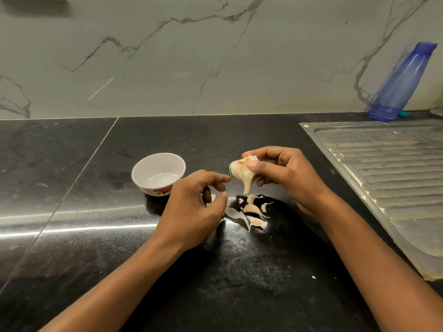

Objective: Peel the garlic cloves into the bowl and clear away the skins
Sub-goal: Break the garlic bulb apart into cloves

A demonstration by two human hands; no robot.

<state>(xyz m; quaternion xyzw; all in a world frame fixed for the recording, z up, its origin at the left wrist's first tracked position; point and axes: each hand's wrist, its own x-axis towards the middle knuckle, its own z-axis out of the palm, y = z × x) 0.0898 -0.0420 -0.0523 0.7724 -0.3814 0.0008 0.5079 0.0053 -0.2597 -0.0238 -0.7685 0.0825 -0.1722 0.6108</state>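
My right hand [282, 173] grips a piece of garlic bulb [243, 172] in its skin, thumb pressed on its side, stem end pointing down. My left hand [196, 204] hovers just left of it with fingers loosely curled; I see nothing held in it. Several garlic cloves and skin scraps [251, 212] lie on the black counter below the hands. A small white bowl [141, 171] with a red flower print stands left of the hands, and nothing shows inside it.
A steel sink drainboard [383, 168] fills the right side of the counter. A blue plastic bottle [402, 82] leans against the marble wall at the back right. The black counter [72, 188] stretches to the left.
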